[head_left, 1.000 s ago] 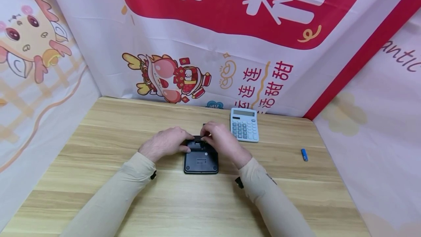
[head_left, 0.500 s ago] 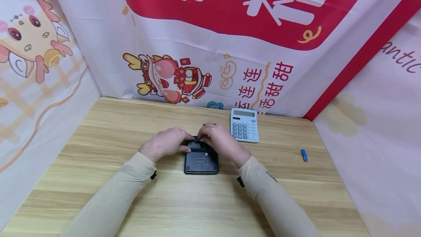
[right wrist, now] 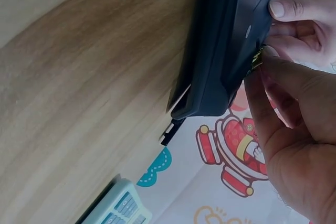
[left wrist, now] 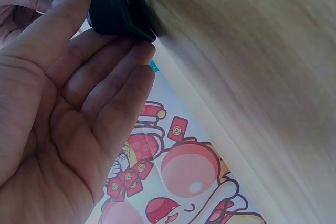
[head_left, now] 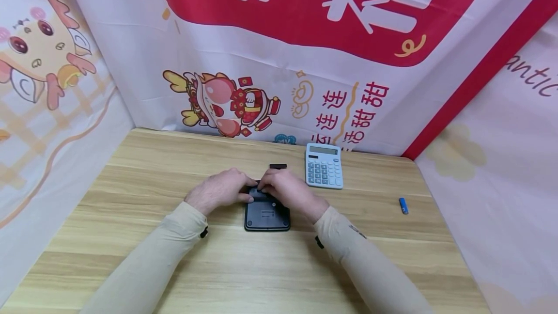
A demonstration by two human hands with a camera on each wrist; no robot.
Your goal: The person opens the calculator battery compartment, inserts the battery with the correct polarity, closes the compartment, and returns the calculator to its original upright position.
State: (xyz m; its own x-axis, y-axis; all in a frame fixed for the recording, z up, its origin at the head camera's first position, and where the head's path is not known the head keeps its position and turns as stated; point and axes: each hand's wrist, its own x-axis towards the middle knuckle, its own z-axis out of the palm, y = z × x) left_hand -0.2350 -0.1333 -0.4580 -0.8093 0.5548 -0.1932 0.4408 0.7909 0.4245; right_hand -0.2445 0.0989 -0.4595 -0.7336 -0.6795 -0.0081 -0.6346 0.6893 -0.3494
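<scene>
Directly ahead, at twelve o'clock on the counter [head_left: 226, 270], the black device [head_left: 267, 214] lies between your left hand [head_left: 220, 188], holding its ten-o'clock edge, and your right hand [head_left: 289, 190], pinching a small gold-coloured piece [right wrist: 256, 59] at its twelve-o'clock end. Its long axis is unclear.

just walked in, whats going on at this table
A person has both hands on a black device that lies underside up on the table. The left hand holds it by its far left part, while the right hand pinches a small gold-and-dark piece against it; the fingers hide most of that piece. A black strip lies just beyond the device. Off to the right, untouched, are a light blue calculator and a blue battery.
</scene>
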